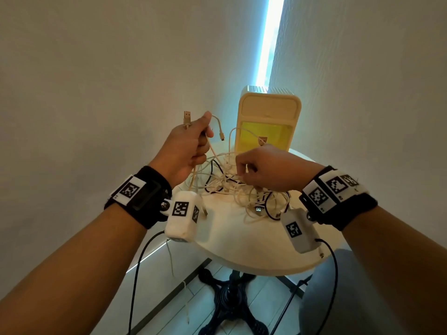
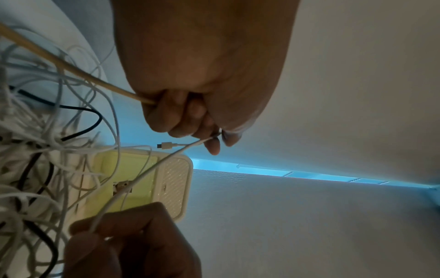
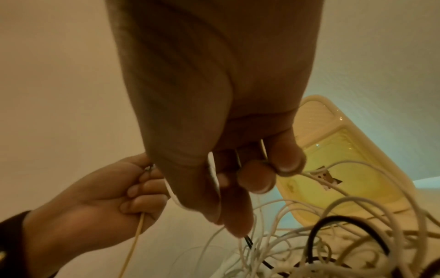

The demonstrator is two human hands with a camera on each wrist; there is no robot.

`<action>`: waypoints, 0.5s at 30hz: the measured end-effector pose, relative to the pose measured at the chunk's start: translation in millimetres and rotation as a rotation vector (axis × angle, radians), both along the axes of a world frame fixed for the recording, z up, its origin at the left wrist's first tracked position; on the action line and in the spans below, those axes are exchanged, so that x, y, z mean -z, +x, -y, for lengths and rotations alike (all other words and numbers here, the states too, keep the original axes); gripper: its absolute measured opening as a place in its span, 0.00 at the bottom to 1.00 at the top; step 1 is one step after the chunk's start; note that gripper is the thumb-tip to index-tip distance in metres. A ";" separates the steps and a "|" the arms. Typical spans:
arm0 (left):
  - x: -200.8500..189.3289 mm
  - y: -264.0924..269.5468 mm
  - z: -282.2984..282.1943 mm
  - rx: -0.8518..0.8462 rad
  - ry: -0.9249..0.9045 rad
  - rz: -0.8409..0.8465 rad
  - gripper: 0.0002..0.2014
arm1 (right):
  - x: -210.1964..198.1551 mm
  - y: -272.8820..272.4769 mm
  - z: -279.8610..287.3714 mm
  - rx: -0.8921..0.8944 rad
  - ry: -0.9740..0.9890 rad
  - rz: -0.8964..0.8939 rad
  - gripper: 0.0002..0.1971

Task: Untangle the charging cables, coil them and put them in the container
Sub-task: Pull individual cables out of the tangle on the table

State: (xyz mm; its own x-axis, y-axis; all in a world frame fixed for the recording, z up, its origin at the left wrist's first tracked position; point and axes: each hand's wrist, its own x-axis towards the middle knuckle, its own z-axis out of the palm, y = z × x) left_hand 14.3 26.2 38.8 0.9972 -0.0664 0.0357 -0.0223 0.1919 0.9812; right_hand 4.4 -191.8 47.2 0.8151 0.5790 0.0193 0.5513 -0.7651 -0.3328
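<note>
A tangle of white, beige and black charging cables lies on the round white table. My left hand is raised left of the heap and grips a beige cable and a thin white one; a USB plug sticks up above its knuckles and a small plug dangles beside it. My right hand hovers over the heap and pinches white strands between its curled fingers. The cream and yellow container stands behind the heap, one cable looped against its front.
The table stands in a corner, with walls close on the left and behind. Its black cross-shaped base rests on the tiled floor. Some cable ends trail toward the table's front. A grey seat sits at the lower right.
</note>
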 end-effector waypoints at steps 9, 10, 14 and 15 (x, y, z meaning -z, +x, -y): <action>3.8 2.6 10.4 -0.037 -0.154 -0.040 0.18 | 1.4 -1.9 1.7 -0.001 -0.149 -0.198 0.06; 4.9 1.7 12.6 -0.015 -0.150 -0.047 0.19 | -1.6 0.6 2.3 0.001 -0.095 -0.185 0.07; 8.3 -3.5 25.9 0.071 -0.107 -0.075 0.22 | -18.3 13.8 -7.6 0.160 0.383 -0.135 0.15; 9.1 -4.6 29.5 0.091 -0.101 -0.077 0.22 | -20.6 17.2 -12.0 0.218 0.487 -0.152 0.19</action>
